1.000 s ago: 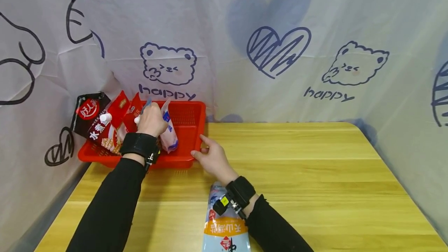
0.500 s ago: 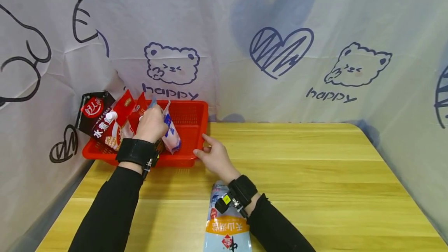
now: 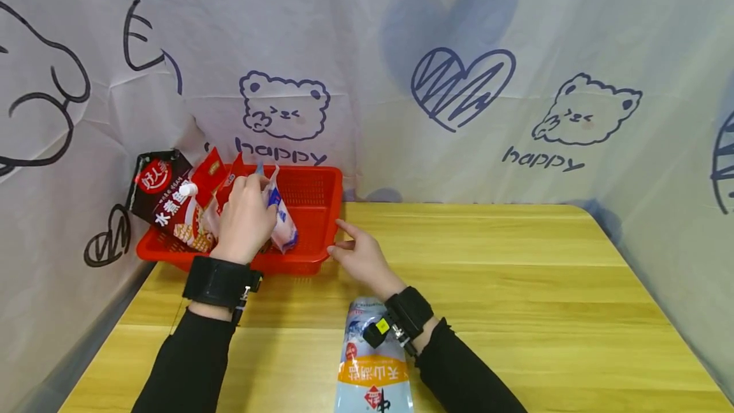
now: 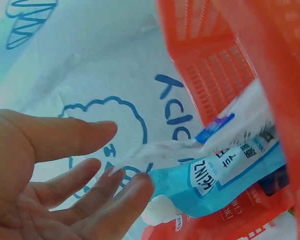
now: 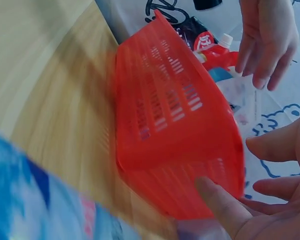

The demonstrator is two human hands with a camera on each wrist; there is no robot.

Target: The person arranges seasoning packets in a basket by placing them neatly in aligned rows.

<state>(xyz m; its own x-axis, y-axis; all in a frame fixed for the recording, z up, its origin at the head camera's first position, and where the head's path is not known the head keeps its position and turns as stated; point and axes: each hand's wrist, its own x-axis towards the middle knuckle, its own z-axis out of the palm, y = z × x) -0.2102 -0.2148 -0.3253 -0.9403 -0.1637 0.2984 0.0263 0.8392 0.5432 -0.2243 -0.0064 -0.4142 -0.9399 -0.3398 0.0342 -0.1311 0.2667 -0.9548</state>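
My left hand (image 3: 245, 218) is over the red plastic basket (image 3: 339, 193), its fingers parted and loosely bent with nothing gripped. Just beyond its fingertips, in the left wrist view, a light-blue Heinz pouch (image 4: 190, 182) with a white cap leans in the basket beside a clear-topped white-and-blue bag (image 4: 240, 122). Red spouted pouches (image 3: 209, 174) and a black-and-red food packet (image 3: 157, 180) fill the left side. My right hand (image 3: 364, 263) is at the basket's right end; in the right wrist view one finger touches the end wall, with the thumb apart from the rim.
A blue-and-orange salt bag (image 3: 373, 352) lies on the wooden table (image 3: 516, 285) under my right wrist. A white cloth (image 3: 367, 81) with drawn bears and hearts hangs behind the table and at both sides.
My left hand has drawn back slightly from among the pouches toward me, its fingers loosening off the blue pouch. The right hand stays beside the basket. The head view has shifted slightly.
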